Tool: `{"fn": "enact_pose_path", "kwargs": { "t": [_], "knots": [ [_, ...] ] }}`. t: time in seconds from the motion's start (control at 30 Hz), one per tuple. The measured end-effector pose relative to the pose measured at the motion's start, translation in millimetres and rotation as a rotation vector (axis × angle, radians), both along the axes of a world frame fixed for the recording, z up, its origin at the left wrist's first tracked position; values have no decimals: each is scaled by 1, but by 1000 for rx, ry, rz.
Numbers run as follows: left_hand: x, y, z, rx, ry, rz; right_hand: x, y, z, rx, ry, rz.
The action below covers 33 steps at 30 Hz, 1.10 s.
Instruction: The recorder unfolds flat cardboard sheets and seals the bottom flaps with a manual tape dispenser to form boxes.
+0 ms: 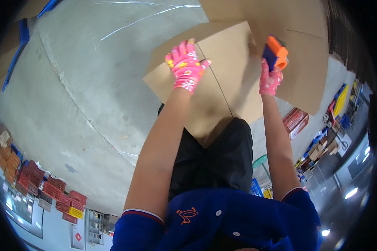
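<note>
A brown cardboard box (pixel 238 62) stands in front of my knees, a dark seam running along its upper face. My left hand (pixel 186 69), in a pink flowered glove, rests on the box near the far end of that seam, thumb spread from the fingers. At the right side of the box, my right hand (pixel 270 81), gloved alike, grips an orange and dark blue tape dispenser (pixel 280 52). Its fingers are partly hidden behind the tool. I cannot tell whether the dispenser touches the cardboard.
A larger cardboard piece (pixel 305 62) lies beyond and right of the box. Clear strips (pixel 140 21) lie on the concrete floor (pixel 96 83). A red crate (pixel 296 121) and a green round-topped stool (pixel 260 160) are at right. Several red crates (pixel 54 188) are stacked at lower left.
</note>
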<state>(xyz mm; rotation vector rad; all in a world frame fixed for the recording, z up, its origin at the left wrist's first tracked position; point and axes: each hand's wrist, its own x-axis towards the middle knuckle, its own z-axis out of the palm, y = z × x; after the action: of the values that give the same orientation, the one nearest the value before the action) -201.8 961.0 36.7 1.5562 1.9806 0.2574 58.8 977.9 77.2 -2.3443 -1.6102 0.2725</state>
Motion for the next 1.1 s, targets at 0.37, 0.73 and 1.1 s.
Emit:
{"fn": "enact_pose_path", "kwargs": {
  "t": [0.37,0.73,1.1],
  "knots": [
    [-65,4,116,-114,-1057,-104,-51,-52,106,-23,327,1013],
    [-66,-15,114,-287,-1230,-358,-71,-55,104,-343,538,1111],
    [-103,109,33,-132,-657,-114,-91,-7,61,-922,1229,182]
  ]
}}
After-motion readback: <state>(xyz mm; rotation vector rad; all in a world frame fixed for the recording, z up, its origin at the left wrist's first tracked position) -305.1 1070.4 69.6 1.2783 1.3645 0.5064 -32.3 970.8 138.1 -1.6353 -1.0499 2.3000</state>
